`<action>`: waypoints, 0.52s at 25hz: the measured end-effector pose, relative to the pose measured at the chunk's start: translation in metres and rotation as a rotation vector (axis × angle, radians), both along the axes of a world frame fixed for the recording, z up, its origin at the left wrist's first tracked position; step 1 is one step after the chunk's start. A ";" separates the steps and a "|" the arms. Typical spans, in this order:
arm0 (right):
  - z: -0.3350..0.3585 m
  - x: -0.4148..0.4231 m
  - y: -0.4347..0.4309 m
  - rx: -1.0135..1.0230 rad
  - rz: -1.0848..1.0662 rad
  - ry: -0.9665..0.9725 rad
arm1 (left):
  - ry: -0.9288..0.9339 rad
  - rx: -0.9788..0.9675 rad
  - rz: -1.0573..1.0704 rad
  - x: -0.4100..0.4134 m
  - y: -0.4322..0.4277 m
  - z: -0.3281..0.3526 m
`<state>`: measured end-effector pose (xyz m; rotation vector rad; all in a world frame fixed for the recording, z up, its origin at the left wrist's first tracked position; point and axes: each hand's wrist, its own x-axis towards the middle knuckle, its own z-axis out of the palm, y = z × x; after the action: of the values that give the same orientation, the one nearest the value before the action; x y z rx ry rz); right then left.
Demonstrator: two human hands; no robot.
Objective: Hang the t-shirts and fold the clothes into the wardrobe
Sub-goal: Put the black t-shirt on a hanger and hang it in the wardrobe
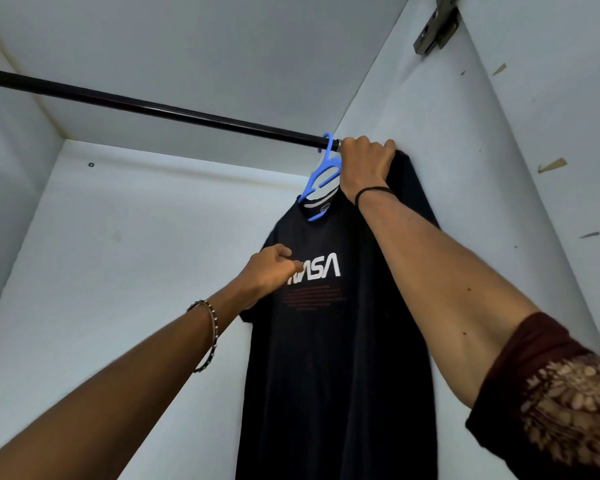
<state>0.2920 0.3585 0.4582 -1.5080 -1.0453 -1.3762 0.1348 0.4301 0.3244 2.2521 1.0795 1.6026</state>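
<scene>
- The black t-shirt (333,358) with white NASA lettering hangs centre-right in the frame on a blue plastic hanger (321,174), which is hooked over the right end of the dark metal rod (153,107).
- The right hand (364,164), upper centre-right, has its fingers clenched over the shirt's shoulder beside the hook; whether they also clasp the hanger is hidden.
- The left hand (267,271), mid-frame, pinches the chest cloth at the lettering's left edge.
- The white wardrobe wall (465,168) stands just behind the shirt.
</scene>
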 end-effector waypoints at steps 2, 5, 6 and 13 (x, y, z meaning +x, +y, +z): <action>0.001 0.000 0.004 -0.013 -0.052 -0.006 | 0.007 -0.013 0.005 0.002 0.007 -0.004; 0.000 -0.001 0.010 0.007 -0.164 -0.001 | 0.033 -0.034 -0.008 0.005 0.010 -0.011; -0.001 -0.001 0.011 0.020 -0.190 0.001 | 0.044 -0.035 -0.011 0.006 0.009 -0.012; -0.026 0.002 0.013 -0.002 -0.292 -0.179 | 0.068 -0.017 -0.031 0.014 -0.011 -0.014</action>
<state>0.2937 0.3711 0.4320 -1.6082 -0.9596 -1.7397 0.1484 0.4188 0.3101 2.3165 1.0651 1.5101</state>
